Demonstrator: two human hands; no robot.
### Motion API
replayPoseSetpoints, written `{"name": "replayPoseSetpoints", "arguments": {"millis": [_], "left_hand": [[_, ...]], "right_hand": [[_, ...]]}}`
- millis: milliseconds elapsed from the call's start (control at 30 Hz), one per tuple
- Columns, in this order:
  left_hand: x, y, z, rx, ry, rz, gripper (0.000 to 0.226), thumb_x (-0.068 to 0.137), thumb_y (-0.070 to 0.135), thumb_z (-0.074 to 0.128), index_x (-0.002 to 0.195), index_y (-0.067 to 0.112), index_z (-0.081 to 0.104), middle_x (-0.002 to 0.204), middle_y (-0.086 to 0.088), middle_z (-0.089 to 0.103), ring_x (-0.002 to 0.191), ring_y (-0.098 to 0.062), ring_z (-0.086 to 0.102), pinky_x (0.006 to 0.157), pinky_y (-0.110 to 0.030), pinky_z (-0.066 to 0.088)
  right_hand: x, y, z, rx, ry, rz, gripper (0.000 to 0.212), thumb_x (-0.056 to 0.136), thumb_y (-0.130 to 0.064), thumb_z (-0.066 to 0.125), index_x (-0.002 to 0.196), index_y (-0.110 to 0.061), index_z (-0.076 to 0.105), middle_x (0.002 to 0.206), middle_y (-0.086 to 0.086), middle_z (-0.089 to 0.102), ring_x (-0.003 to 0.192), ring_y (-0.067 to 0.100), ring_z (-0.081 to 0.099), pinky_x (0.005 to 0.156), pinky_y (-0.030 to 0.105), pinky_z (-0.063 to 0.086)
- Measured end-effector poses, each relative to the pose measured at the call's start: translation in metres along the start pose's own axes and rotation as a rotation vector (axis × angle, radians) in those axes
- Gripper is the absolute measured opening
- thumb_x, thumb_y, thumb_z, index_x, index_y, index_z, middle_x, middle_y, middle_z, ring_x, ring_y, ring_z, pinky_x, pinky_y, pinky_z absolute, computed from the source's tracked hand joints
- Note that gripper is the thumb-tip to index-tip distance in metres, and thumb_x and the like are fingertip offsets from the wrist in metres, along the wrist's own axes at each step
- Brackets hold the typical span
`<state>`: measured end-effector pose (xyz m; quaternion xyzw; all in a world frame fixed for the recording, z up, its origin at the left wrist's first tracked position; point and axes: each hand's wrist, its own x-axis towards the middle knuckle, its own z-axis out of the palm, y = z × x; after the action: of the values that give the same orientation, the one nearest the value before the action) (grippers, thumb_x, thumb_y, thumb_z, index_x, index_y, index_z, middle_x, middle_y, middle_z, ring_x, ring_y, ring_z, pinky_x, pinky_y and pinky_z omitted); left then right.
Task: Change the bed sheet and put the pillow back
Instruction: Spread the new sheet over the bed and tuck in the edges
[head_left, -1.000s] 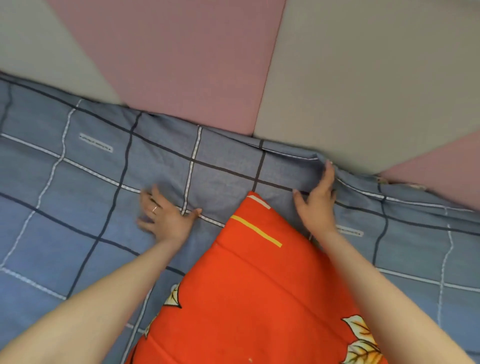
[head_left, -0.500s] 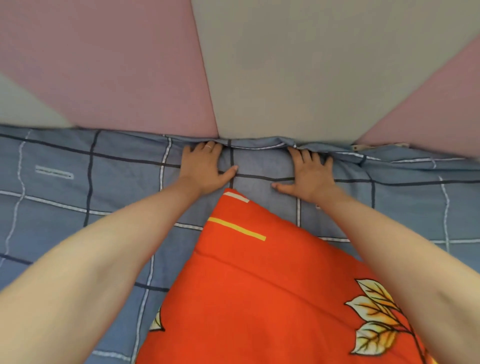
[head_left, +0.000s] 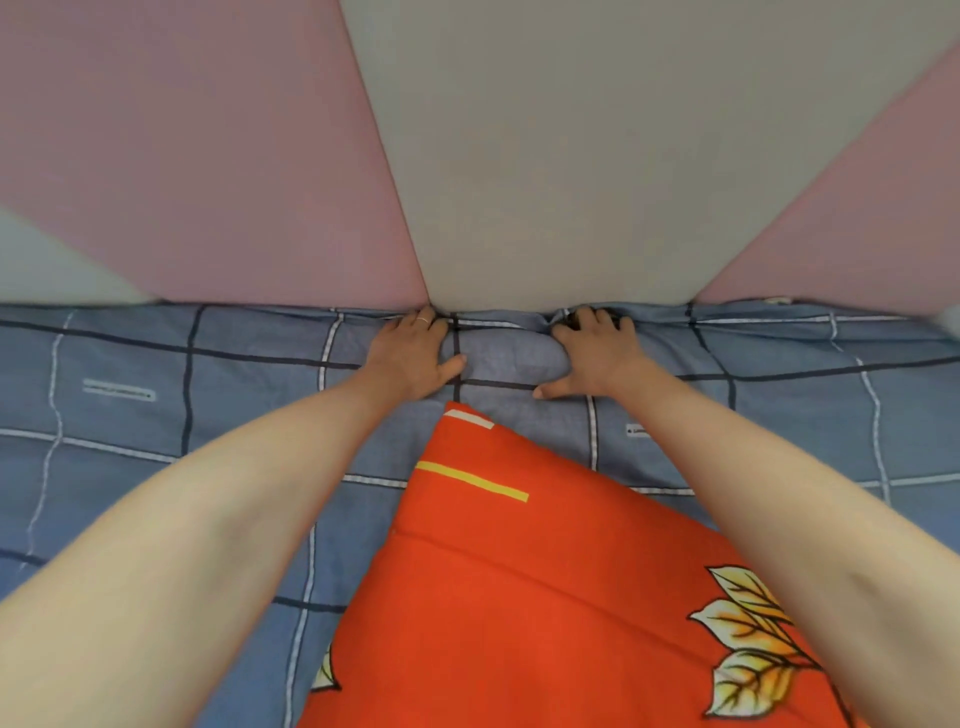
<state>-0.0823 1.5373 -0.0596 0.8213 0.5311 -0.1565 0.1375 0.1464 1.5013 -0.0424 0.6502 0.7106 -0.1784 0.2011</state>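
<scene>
A blue bed sheet (head_left: 156, 452) with dark and white grid lines covers the mattress up to the padded headboard (head_left: 561, 166). My left hand (head_left: 413, 356) and my right hand (head_left: 595, 351) lie side by side at the sheet's far edge. Their fingertips go down into the gap between mattress and headboard, pressing the cloth in. The fingertips are hidden in that gap. An orange-red pillow (head_left: 519, 613) with yellow leaves and a yellow stripe lies on the sheet, its corner just short of my hands, between my forearms.
The headboard is made of pink and grey padded panels and stands directly behind the hands. Sheet stretches out to the left and right of the pillow. The sheet's edge is bunched along the headboard on the right (head_left: 769, 312).
Both hands slid forward from the flat sheet to the headboard gap and drew closer together. The view swung to face the headboard squarely.
</scene>
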Motion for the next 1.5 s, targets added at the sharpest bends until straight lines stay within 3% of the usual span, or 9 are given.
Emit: {"name": "replayPoseSetpoints", "arguments": {"millis": [200,300,500,667,767,933,1067,1300,1500], "left_hand": [[-0.002,-0.001,-0.021,-0.056,-0.075,-0.044,0.056,0.098,0.052,0.028,0.121,0.009,0.054,0.128,-0.017,0.057,0.118,-0.033,0.052,0.092,-0.036,0.04],[0.003,-0.002,-0.036,-0.2,-0.124,-0.087,0.06,0.097,0.058,0.025,0.129,0.015,0.052,0.138,-0.014,0.05,0.126,-0.032,0.047,0.097,-0.035,0.037],[-0.01,-0.009,-0.07,-0.599,-0.355,0.068,0.041,0.073,0.054,0.045,0.095,0.025,0.063,0.106,0.005,0.06,0.099,-0.012,0.053,0.085,-0.026,0.039],[-0.013,-0.008,-0.078,-0.65,-0.331,0.252,0.016,0.086,0.017,0.066,0.075,0.02,0.053,0.077,0.003,0.052,0.073,-0.01,0.046,0.068,-0.027,0.035],[-0.012,-0.009,-0.083,-0.558,-0.348,0.228,0.016,0.09,0.016,0.064,0.075,0.015,0.056,0.072,0.002,0.052,0.069,-0.01,0.047,0.062,-0.025,0.035],[-0.01,-0.003,-0.091,-0.591,-0.353,0.183,0.024,0.098,0.031,0.049,0.08,0.019,0.059,0.083,0.007,0.057,0.079,-0.007,0.051,0.075,-0.025,0.039],[-0.001,0.007,-0.091,-0.564,-0.402,0.224,0.02,0.095,0.009,0.051,0.111,0.015,0.061,0.098,0.007,0.06,0.092,-0.008,0.053,0.084,-0.022,0.04],[0.015,0.023,-0.064,-0.428,-0.165,0.166,0.037,0.083,0.0,0.062,0.118,0.011,0.056,0.119,-0.006,0.055,0.11,-0.018,0.05,0.089,-0.022,0.038],[-0.014,0.054,-0.06,-0.451,0.278,0.17,0.017,0.09,0.032,0.06,0.092,0.017,0.068,0.087,0.0,0.067,0.088,-0.02,0.062,0.07,-0.03,0.044]], "right_hand": [[-0.011,0.006,-0.028,0.146,-0.18,-0.056,0.088,0.07,-0.079,0.056,0.134,-0.02,0.047,0.14,0.004,0.051,0.127,0.026,0.047,0.104,0.038,0.036],[-0.015,0.023,-0.044,0.467,-0.25,0.024,0.104,0.071,-0.09,0.026,0.142,-0.017,0.043,0.151,0.004,0.037,0.138,0.022,0.035,0.114,0.036,0.024],[-0.022,0.034,-0.037,0.391,-0.38,0.03,0.066,0.093,-0.065,0.031,0.134,-0.017,0.053,0.139,0.005,0.049,0.125,0.024,0.048,0.102,0.033,0.035],[-0.029,0.03,-0.034,0.483,-0.144,-0.159,0.027,0.091,-0.046,0.056,0.078,-0.023,0.051,0.093,0.002,0.056,0.091,0.02,0.053,0.075,0.029,0.039],[-0.033,0.031,-0.035,0.59,-0.11,-0.157,0.035,0.091,-0.041,0.06,0.069,-0.015,0.054,0.067,0.0,0.052,0.065,0.013,0.048,0.059,0.028,0.033],[-0.045,0.027,-0.007,1.0,0.382,0.041,0.043,0.093,-0.021,0.06,0.058,-0.015,0.036,0.057,0.001,0.036,0.055,0.011,0.035,0.052,0.026,0.027],[-0.049,0.027,-0.005,1.014,0.28,0.123,0.041,0.096,-0.027,0.055,0.062,-0.015,0.036,0.062,0.001,0.04,0.063,0.015,0.04,0.055,0.027,0.029],[-0.046,0.033,-0.006,1.03,-0.025,0.164,0.032,0.094,-0.037,0.056,0.076,-0.011,0.051,0.078,0.005,0.056,0.078,0.02,0.053,0.067,0.029,0.037],[-0.04,0.039,-0.002,1.066,-0.174,0.184,0.03,0.086,-0.037,0.068,0.088,-0.008,0.061,0.092,0.008,0.065,0.091,0.023,0.063,0.078,0.032,0.051]]}}
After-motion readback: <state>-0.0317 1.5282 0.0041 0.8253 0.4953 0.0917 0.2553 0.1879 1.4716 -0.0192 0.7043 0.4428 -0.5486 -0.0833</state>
